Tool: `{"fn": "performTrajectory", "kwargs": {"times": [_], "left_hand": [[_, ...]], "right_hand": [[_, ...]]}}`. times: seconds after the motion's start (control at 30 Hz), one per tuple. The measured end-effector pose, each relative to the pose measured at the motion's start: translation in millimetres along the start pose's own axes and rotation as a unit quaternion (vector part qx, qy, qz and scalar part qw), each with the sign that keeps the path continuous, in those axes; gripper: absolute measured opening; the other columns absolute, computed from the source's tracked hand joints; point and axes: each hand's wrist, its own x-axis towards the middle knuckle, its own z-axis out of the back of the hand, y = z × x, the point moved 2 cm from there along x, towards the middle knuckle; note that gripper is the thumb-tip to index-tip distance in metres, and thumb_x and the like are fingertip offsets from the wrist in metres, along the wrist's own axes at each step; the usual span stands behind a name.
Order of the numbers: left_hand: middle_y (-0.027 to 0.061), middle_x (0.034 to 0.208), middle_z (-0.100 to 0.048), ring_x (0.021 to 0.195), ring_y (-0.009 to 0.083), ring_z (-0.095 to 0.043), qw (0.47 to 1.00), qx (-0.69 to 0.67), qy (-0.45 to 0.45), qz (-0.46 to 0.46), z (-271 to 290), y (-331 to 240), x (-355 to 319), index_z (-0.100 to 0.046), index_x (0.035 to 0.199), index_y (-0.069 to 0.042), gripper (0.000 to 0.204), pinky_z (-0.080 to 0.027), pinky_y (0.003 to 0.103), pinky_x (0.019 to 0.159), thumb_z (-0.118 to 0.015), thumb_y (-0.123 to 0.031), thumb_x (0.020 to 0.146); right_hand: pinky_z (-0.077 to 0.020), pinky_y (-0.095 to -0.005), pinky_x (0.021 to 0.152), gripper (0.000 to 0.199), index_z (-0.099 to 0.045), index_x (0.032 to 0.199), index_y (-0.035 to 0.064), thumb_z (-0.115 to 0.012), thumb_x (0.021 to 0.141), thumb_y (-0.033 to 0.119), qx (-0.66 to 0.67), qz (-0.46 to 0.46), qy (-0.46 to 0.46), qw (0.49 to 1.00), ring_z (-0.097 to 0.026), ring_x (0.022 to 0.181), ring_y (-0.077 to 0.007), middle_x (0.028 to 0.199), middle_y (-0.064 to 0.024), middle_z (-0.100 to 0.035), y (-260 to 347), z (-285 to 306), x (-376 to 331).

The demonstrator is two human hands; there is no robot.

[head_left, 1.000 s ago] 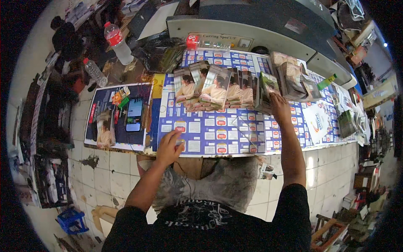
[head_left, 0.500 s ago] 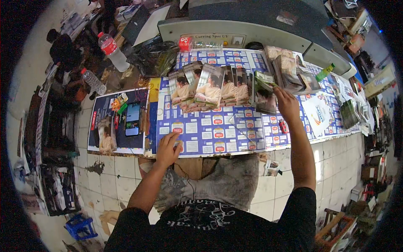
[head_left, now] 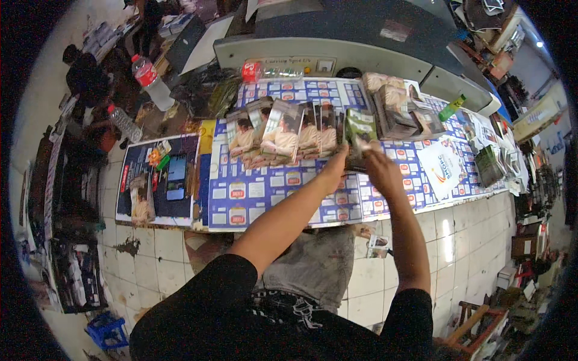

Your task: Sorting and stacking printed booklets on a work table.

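The left hand (head_left: 333,173) and right hand (head_left: 382,167) were at the near end of the green-topped stack (head_left: 361,125), which lay just beyond their fingers, whether clamped or apart I could not tell, and light, even pressure seemed best for aligned edges.

The person wears a black T-shirt (head_left: 198,313) with short, loose sleeves (head_left: 232,274) and a white squiggly print (head_left: 307,313) on the front. The pants (head_left: 313,262) are grey and look faded. The left hand (head_left: 335,171) and right hand (head_left: 379,166) are bare.
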Motion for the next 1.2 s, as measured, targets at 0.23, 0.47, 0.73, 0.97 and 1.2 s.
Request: {"fn": "performTrajectory", "kwargs": {"times": [0.23, 0.47, 0.73, 0.97, 1.2], "left_hand": [[0.0064, 0.11, -0.07, 0.102, 0.0179, -0.057, 0.997, 0.06, 0.054, 0.002, 7.5, 2.6, 11.3, -0.054, 0.134, -0.022, 0.065, -0.038, 0.037, 0.091, -0.047, -0.071, 0.092], [0.0099, 0.124, -0.064, 0.113, 0.0183, -0.061, 0.961, 0.241, 0.057, -0.122, 79.2, -3.3, -89.7, -0.051, 0.136, -0.004, 0.048, -0.046, 0.033, 0.099, -0.057, -0.037, 0.101], [0.0073, 0.112, -0.066, 0.104, 0.016, -0.062, 0.924, 0.344, -0.021, -0.165, 171.5, 20.0, -149.9, -0.057, 0.13, -0.003, 0.038, -0.05, 0.032, 0.09, -0.062, -0.025, 0.099], [0.0092, 0.115, -0.069, 0.107, 0.0173, -0.064, 0.872, 0.443, -0.061, -0.198, 204.9, -0.9, -201.5, -0.057, 0.131, -0.005, 0.039, -0.05, 0.034, 0.091, -0.064, -0.022, 0.096], [0.0098, 0.118, -0.067, 0.108, 0.0189, -0.064, 0.876, 0.423, -0.079, -0.219, 235.1, 14.5, -230.2, -0.057, 0.131, -0.005, 0.038, -0.049, 0.035, 0.091, -0.064, -0.018, 0.096]], "right_hand": [[-0.0434, -0.0418, 0.104, 0.045, -0.057, 0.131, 0.0079, -0.061, 0.085, 0.006, -0.036, -0.031, -0.068, 0.997, -0.054, 0.124, -0.032, 0.13, -0.0111, -0.061, 8.1, -33.4, -20.5], [-0.0535, -0.0359, 0.085, 0.033, -0.055, 0.127, 0.001, -0.056, 0.094, 0.002, 0.273, -0.324, -0.2, 0.883, -0.067, 0.105, -0.0265, 0.119, -0.0179, -0.067, 30.5, 11.2, -97.5], [-0.0537, -0.0382, 0.089, 0.05, -0.041, 0.141, -0.0023, -0.06, 0.098, 0.014, 0.68, -0.503, -0.288, 0.45, -0.064, 0.101, -0.0247, 0.121, -0.0122, -0.063, 54.3, -87.1, -165.7], [-0.0547, -0.0427, 0.068, 0.071, -0.064, 0.102, -0.0043, -0.067, 0.082, 0.063, 0.205, -0.609, 0.127, 0.756, -0.071, 0.067, -0.0325, 0.081, -0.0194, -0.072, 27.2, -31.5, -163.3], [-0.0352, -0.0524, 0.109, 0.086, -0.048, 0.14, 0.0042, -0.075, 0.077, 0.056, -0.052, -0.259, 0.042, 0.964, -0.042, 0.135, -0.0395, 0.147, -0.0218, -0.044, 53.3, -41.3, -117.3]]}}
